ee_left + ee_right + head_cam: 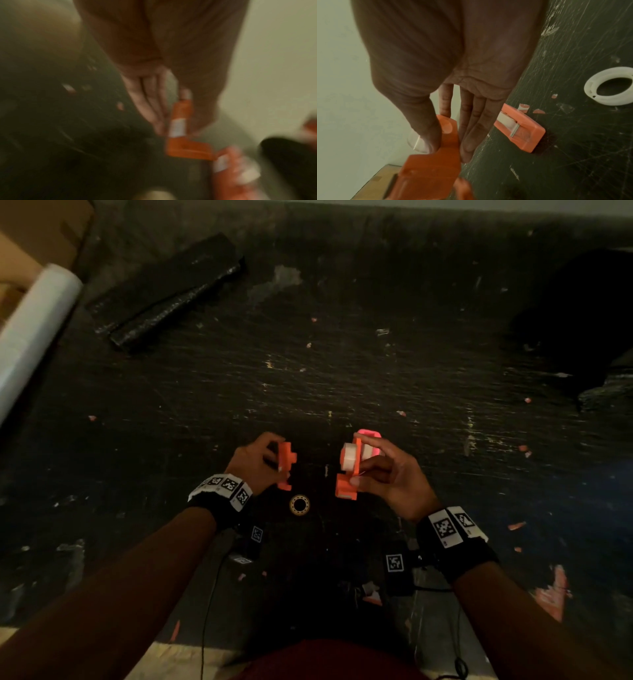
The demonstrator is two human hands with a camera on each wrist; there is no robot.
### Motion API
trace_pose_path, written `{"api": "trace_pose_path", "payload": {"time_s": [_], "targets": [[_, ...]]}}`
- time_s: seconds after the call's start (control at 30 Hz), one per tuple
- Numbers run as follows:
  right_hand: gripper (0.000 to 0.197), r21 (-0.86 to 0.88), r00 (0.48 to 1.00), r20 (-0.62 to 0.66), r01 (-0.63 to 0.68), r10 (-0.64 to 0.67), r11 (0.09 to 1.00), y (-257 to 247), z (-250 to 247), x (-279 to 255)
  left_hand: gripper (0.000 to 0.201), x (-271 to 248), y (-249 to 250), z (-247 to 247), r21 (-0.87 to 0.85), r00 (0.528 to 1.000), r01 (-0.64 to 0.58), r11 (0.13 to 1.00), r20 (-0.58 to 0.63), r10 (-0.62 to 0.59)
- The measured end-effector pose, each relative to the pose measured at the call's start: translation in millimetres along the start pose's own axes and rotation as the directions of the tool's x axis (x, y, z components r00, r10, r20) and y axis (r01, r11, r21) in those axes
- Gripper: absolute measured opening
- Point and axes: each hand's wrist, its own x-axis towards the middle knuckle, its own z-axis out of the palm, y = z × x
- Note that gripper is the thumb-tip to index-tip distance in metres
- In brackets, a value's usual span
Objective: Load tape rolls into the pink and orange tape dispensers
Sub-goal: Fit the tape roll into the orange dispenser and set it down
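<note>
The orange tape dispenser is apart in two halves, both held above the dark table. My left hand pinches the bare half; the left wrist view is blurred but shows that half between thumb and fingers. My right hand grips the other half, which carries a white tape roll. In the right wrist view its thumb and fingers clamp this half. The pink dispenser lies on the table just beyond my right hand, its blade and tape showing.
A loose tape ring lies flat on the table between my wrists, white in the right wrist view. A black wrapped bundle and a white film roll lie far left. Dark cloth sits far right.
</note>
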Motion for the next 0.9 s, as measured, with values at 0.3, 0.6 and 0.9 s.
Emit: {"api": "trace_pose_path", "payload": {"time_s": [0.3, 0.6, 0.9], "targets": [[0.08, -0.006, 1.0, 0.01, 0.013, -0.013, 1.0, -4.3, 2.3, 1.8, 0.07, -36.8, 56.6, 3.7, -0.425, 0.951, -0.227, 0.876, 0.097, 0.293], [0.08, -0.022, 1.0, 0.007, 0.004, -0.004, 1.0, -2.4, -1.2, -1.2, 0.073, -36.5, 58.9, 9.4, -0.425, 0.932, -0.277, 0.862, 0.098, 0.348], [0.081, -0.006, 1.0, -0.015, -0.004, 0.003, 1.0, -2.1, 0.7, -0.7, 0.075, -31.4, 56.1, 15.9, -0.411, 0.924, -0.301, 0.861, 0.098, 0.37]]}}
